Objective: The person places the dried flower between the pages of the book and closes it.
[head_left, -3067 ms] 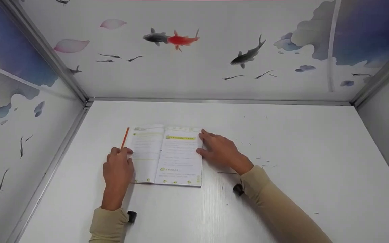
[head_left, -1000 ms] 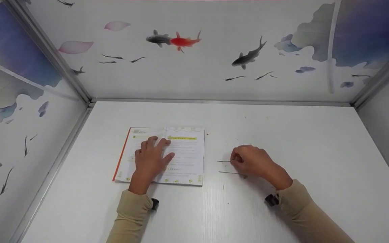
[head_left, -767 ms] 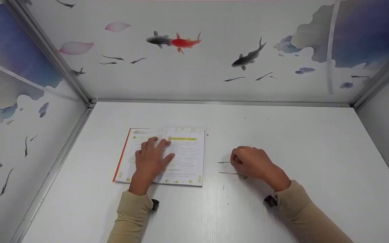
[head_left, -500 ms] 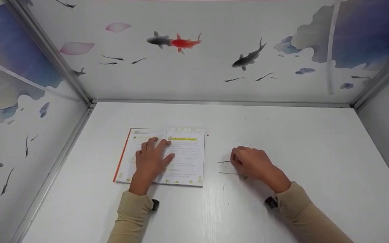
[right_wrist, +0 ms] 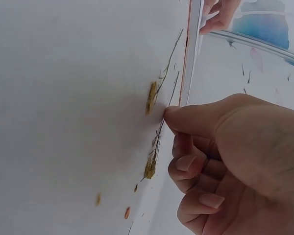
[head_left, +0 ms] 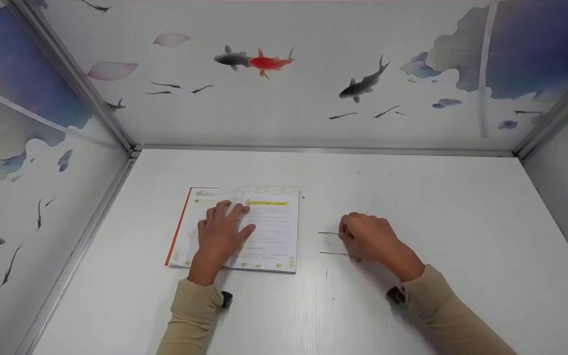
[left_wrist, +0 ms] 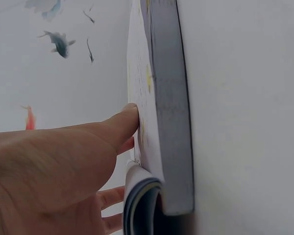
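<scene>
Here — dried sprig (right_wrist: 154,152) mid-stem in right grip (head_left: 370,239).

Could not read small print (head_left: 269,224) in the open book (head_left: 275,234), partly under the left hand (head_left: 221,234). In head view, lost the tufted end (right_wrist: 150,169) of the pinched stem (head_left: 328,232) behind the right hand (head_left: 369,238).

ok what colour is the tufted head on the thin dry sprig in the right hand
Brownish yellow; the tufted head shows best in the right wrist view.
</scene>
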The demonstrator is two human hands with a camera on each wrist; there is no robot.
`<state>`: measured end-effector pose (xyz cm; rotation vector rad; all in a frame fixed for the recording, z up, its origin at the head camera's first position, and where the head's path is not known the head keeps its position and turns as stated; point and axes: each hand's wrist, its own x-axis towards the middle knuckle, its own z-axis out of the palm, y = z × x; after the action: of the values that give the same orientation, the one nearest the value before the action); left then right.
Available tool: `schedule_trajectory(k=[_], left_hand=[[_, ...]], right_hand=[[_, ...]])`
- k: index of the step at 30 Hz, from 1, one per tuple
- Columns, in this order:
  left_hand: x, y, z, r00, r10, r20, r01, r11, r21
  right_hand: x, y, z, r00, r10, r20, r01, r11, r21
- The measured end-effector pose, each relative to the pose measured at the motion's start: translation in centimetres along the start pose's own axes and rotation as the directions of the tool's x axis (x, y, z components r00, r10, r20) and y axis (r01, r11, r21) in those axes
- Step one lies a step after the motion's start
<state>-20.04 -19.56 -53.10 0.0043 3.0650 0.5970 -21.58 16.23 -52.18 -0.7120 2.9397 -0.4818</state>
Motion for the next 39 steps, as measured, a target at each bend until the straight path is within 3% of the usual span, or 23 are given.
schedule_trajectory(k=[10,16,30,39], left_hand=[[0.0,-0.3,-0.1,1.000,0.008,-0.009,-0.008,1.000,0.008],[-0.1,-0.4,-0.3,1.000,0.002,0.003,-0.002,1.000,0.021],[0.0,-0.5,-0.1,1.000,-0.021,0.021,0.021,1.000,0.003],[0.1,-0.2,0.1,0.999,-0.027,0.027,0.027,1.000,-0.003]], right_hand=[[-0.3,0.1,1.0,0.994,-0.098,-0.050,0.093,0.992,-0.086],[0.4,-0.6,0.8,0.993,-0.100,-0.065,0.094,0.992,-0.083],[6.0,-6.1,1.8,0.963,-0.245,-0.116,0.224,0.960,-0.167],[8.3,-8.7,3.0,0.947,-0.304,-0.107,0.262,0.918,-0.298]])
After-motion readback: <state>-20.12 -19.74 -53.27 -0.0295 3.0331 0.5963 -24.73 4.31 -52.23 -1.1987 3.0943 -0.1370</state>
